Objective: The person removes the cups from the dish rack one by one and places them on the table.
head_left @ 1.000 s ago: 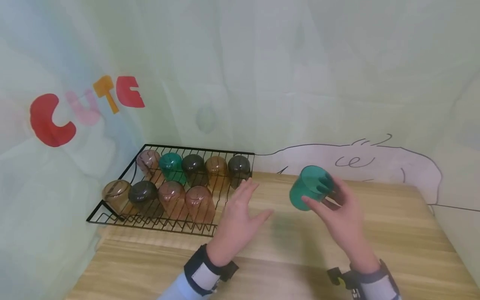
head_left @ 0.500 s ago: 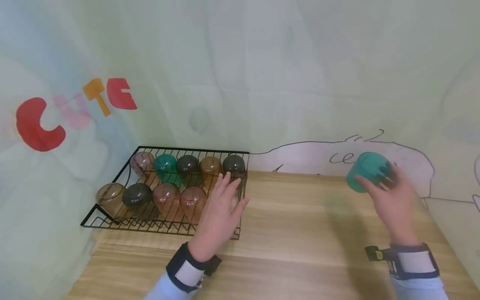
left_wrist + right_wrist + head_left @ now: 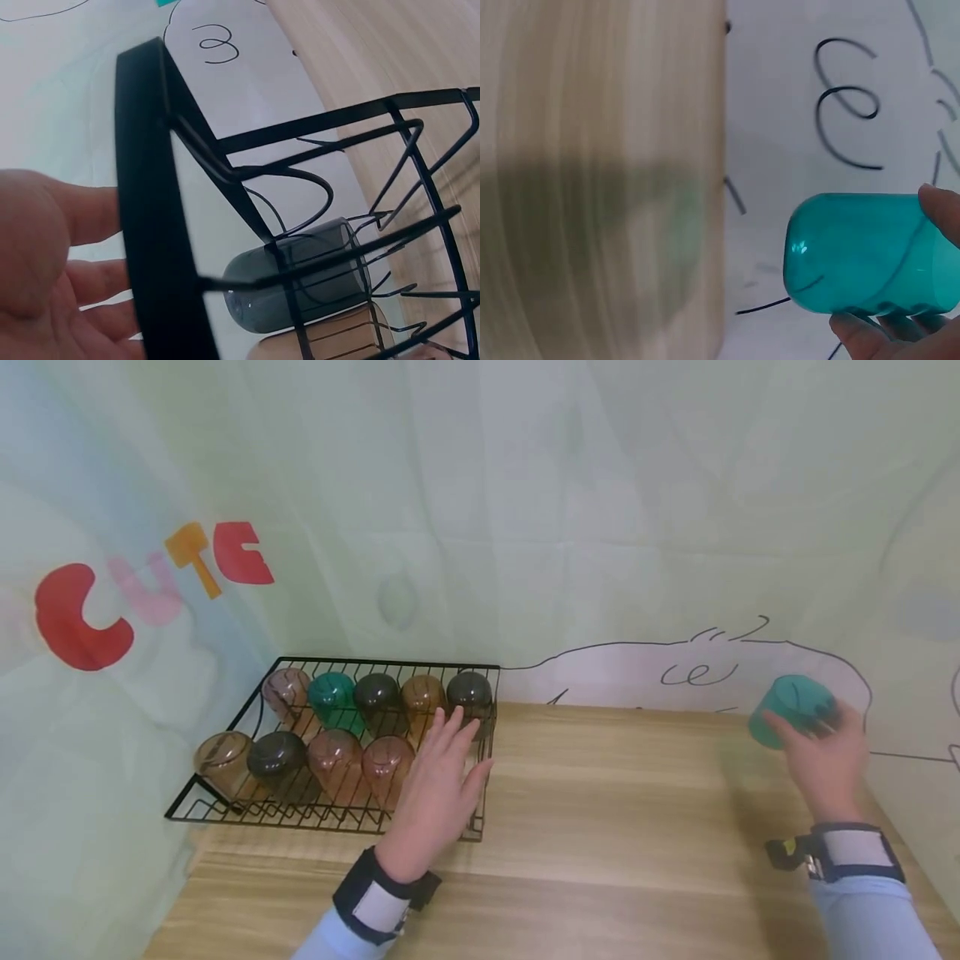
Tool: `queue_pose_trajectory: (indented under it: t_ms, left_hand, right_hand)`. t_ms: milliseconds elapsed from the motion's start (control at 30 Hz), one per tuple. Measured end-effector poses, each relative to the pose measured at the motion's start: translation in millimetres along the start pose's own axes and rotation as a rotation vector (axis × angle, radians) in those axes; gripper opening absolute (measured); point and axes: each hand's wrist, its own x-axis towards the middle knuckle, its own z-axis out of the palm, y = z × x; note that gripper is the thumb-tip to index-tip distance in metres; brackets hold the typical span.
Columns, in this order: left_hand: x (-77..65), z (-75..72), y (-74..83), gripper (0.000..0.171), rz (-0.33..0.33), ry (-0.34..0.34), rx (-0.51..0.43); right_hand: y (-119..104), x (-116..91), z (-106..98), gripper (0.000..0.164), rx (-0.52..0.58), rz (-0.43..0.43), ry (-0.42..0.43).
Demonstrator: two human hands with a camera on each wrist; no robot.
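At the far right of the head view, my right hand (image 3: 828, 764) grips a teal translucent cup (image 3: 787, 706) above the table. The right wrist view has the cup (image 3: 859, 251) with its rounded base toward the table, thumb on one side and fingers on the other. My left hand (image 3: 431, 797) hovers with fingers spread over the right end of a black wire rack (image 3: 487, 752), holding nothing. Two rows of cups stand bottom-up in this rack. A grey cup (image 3: 470, 689) is nearest the left fingertips, and a pink cup (image 3: 386, 764) is partly hidden behind that hand.
Along the rack's back row are a teal cup (image 3: 332, 693), an amber cup (image 3: 423, 693) and others. The wooden table (image 3: 600, 827) meets a printed cloth backdrop (image 3: 637, 527) behind and at both sides.
My right hand has carried the teal cup from mid-table to the far right and slightly lower at the end. The left hand has shifted a little left over the rack.
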Motion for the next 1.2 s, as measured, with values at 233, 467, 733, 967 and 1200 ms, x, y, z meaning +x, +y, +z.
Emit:
queue_pose_trajectory:
  t_ms: [233, 467, 733, 967, 1200]
  left_hand:
    - [-2.1, 1.1, -2.7, 0.052, -0.001, -0.026, 0.051]
    - [-3.7, 1.9, -5.6, 0.051, -0.004, -0.054, 0.052]
    - [-6.0, 2.5, -8.9, 0.049, 0.004, -0.06, 0.065]
    - [-5.5, 1.6, -8.5, 0.049, 0.003, -0.051, 0.067]
    - [-3.9, -0.8, -9.4, 0.048, 0.023, -0.04, 0.096]
  right_hand:
    - [19.9, 14.9, -0.8, 0.103, -0.015, 0.029, -0.028]
    - [33.7, 22.0, 2.2, 0.105, -0.035, 0.072, -0.027]
    - [47.7, 30.0, 4.7, 0.106, -0.035, 0.104, -0.031]
    - [54.5, 35.2, 5.6, 0.109, -0.06, 0.099, -0.017]
    - [53.2, 37.3, 7.4, 0.109, -0.071, 0.113, -0.011]
